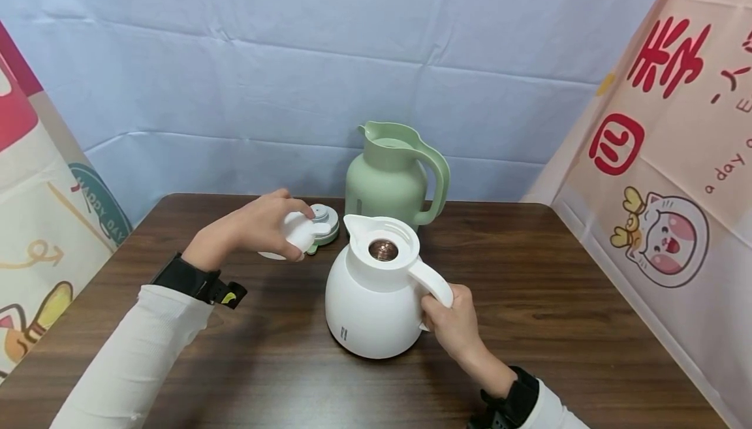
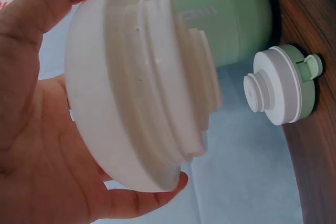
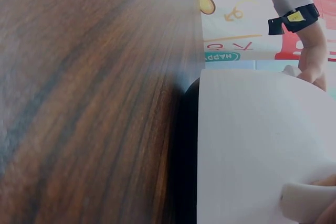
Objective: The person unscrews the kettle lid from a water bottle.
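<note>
A white thermos jug (image 1: 371,305) stands upright on the table, its round mouth uncovered and a metallic inside showing. My right hand (image 1: 455,319) grips the jug's handle (image 1: 433,283) from the right. Left of the jug, my left hand (image 1: 264,223) holds a white lid (image 1: 298,232) above the table. In the left wrist view the lid (image 2: 121,87) is turned sideways between thumb and fingers, its stepped plug facing away from the palm. The right wrist view shows the jug's side (image 3: 252,140) close up, with only a bit of the right hand at the edge.
A green thermos jug (image 1: 382,184) stands behind the white one, handle to the right. Its white-and-green lid (image 1: 326,223) lies upside down on the table beside it. The dark wooden table (image 1: 529,324) ends at a pale blue cloth (image 1: 264,89) behind; printed cloths hang at both sides.
</note>
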Motion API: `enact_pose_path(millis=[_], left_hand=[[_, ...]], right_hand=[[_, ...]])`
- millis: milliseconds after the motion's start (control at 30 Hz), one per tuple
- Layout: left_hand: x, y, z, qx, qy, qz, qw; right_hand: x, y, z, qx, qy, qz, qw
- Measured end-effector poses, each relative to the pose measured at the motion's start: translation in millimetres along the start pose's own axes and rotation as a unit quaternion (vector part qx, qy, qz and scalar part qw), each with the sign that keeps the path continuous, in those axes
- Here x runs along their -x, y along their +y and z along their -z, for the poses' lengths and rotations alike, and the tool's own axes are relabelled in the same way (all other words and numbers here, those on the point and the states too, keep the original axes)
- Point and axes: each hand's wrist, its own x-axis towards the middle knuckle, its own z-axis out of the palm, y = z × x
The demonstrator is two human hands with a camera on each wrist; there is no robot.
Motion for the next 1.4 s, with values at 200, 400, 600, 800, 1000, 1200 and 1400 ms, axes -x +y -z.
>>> enact_pose_path(millis=[200, 400, 600, 800, 1000, 1200, 1400], left_hand=[[1.6, 0.5, -2.5, -0.028, -0.031, 0.034, 0.9986], [0.8, 5.7, -2.7, -0.060, -0.072, 0.037, 0.9949], [-0.3, 7.1, -7.9, -0.078, -0.100, 0.042, 0.9911], [-1.3, 6.9, -8.8, -0.096, -0.120, 0.033, 0.9876], [-1.4, 6.4, -7.5, -0.094, -0.127, 0.032, 0.9870], [2.4, -1.3, -0.9, -0.028, -0.137, 0.020, 0.9900], [11.2, -13.8, 0.5, 0.109, -0.199, 0.016, 0.9739]], right_hand=[[-0.1, -0.4, 0.1, 0.001, 0.003, 0.000, 1.000], [-0.3, 0.5, 0.8, 0.003, 0.001, -0.007, 1.000], [-0.3, 0.8, 0.9, 0.007, 0.004, -0.005, 1.000], [-0.4, -0.8, 0.7, 0.006, 0.002, 0.003, 1.000], [0.1, -1.3, 1.1, 0.009, 0.008, -0.005, 1.000], [0.2, -1.0, 1.2, 0.010, 0.011, -0.011, 1.000], [0.1, -0.9, 0.6, 0.003, 0.004, -0.010, 1.000]])
